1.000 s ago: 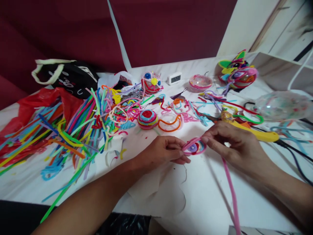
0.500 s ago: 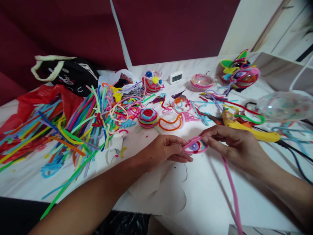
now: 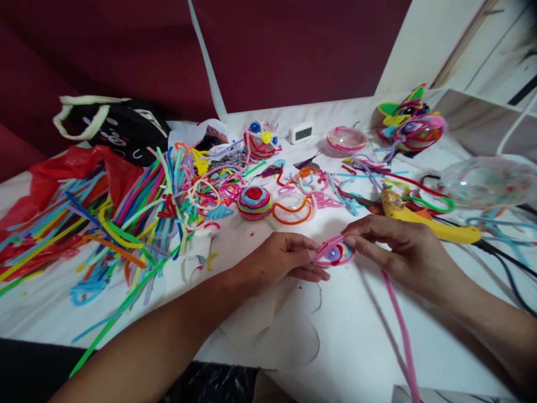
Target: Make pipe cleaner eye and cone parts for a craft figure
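Note:
Between my two hands is a small eye-shaped piece (image 3: 334,253) of pipe cleaner, with a pink outline, red and light blue inside, and a purple centre. My left hand (image 3: 289,256) pinches its left end, fingers closed. At its upper right end, the thumb and fingertips of my right hand (image 3: 380,240) press together on it. A long pink pipe cleaner (image 3: 400,327) hangs from under my right hand down to the front of the table. Just beyond my hands lie a striped round piece (image 3: 254,202) and a clear dome with an orange curve (image 3: 292,208).
Loose pipe cleaners (image 3: 126,207) heap at the left by a red bag (image 3: 90,154) and a black bag (image 3: 121,129). A yellow glue gun (image 3: 440,228) lies beside my right hand. Behind stand a decorated ball (image 3: 262,140), a white timer (image 3: 301,133) and a clear bowl (image 3: 346,141).
The eye-shaped piece has tilted slightly, showing more of its red and blue inside. My hands have barely moved.

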`<state>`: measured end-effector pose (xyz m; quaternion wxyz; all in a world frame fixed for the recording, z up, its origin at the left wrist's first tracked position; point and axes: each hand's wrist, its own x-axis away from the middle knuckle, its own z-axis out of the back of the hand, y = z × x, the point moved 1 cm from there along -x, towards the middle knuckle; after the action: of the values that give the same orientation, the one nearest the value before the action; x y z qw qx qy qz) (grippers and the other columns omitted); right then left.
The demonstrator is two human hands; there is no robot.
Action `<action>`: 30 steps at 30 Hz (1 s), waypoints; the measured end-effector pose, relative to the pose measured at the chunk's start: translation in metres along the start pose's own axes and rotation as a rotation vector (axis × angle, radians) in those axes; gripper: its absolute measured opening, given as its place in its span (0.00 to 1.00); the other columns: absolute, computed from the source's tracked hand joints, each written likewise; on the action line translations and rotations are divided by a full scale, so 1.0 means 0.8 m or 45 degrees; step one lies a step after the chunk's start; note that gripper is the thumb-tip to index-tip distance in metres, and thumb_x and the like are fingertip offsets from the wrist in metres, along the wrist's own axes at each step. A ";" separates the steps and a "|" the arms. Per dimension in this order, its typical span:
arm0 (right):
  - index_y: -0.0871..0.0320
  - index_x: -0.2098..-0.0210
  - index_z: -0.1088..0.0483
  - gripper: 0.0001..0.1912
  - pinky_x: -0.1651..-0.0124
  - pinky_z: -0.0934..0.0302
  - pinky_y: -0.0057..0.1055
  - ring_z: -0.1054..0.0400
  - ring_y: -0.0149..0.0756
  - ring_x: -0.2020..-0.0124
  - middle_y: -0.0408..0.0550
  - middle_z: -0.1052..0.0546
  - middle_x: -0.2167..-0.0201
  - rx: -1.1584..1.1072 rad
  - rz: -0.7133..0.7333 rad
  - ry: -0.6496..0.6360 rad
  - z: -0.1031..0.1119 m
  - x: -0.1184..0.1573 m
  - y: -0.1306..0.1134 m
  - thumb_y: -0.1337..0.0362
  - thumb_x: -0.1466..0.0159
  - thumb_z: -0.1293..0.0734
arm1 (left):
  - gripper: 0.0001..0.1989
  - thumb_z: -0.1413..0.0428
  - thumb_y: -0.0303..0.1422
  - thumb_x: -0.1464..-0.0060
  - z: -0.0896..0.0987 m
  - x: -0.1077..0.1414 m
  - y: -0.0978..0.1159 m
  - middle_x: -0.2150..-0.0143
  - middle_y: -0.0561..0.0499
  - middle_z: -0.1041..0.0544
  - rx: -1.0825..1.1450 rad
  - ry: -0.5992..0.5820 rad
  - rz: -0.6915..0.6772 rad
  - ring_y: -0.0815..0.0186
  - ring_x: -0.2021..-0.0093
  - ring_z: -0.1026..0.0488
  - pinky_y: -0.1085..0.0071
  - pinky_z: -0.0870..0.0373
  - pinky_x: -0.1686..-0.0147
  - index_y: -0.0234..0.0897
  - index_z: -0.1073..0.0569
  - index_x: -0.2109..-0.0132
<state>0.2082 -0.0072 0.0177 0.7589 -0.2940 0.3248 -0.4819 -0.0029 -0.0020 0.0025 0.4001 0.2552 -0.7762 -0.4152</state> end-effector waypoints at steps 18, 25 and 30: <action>0.55 0.65 0.27 0.06 0.72 0.34 0.27 0.29 0.34 0.67 0.48 0.23 0.66 0.187 0.185 0.068 -0.004 -0.001 -0.011 0.64 0.38 0.37 | 0.10 0.38 0.32 0.53 -0.004 0.003 0.004 0.69 0.46 0.21 -0.037 0.025 0.024 0.64 0.67 0.21 0.70 0.27 0.62 0.31 0.27 0.64; 0.56 0.67 0.28 0.06 0.70 0.33 0.29 0.30 0.34 0.68 0.48 0.23 0.66 0.190 0.188 0.086 -0.005 0.002 -0.012 0.64 0.38 0.36 | 0.10 0.37 0.31 0.54 -0.005 0.002 0.001 0.71 0.47 0.21 -0.041 0.041 0.006 0.64 0.67 0.21 0.71 0.27 0.64 0.31 0.27 0.65; 0.56 0.67 0.28 0.07 0.74 0.35 0.28 0.31 0.35 0.70 0.50 0.24 0.68 0.186 0.151 0.112 -0.009 0.004 -0.012 0.62 0.38 0.37 | 0.11 0.37 0.33 0.55 -0.003 0.000 -0.002 0.71 0.47 0.21 -0.069 0.057 -0.012 0.63 0.67 0.21 0.70 0.26 0.63 0.31 0.27 0.64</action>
<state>0.1985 -0.0142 0.0198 0.7905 -0.1967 0.3388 -0.4708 -0.0007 -0.0043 0.0019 0.4221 0.2570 -0.7544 -0.4321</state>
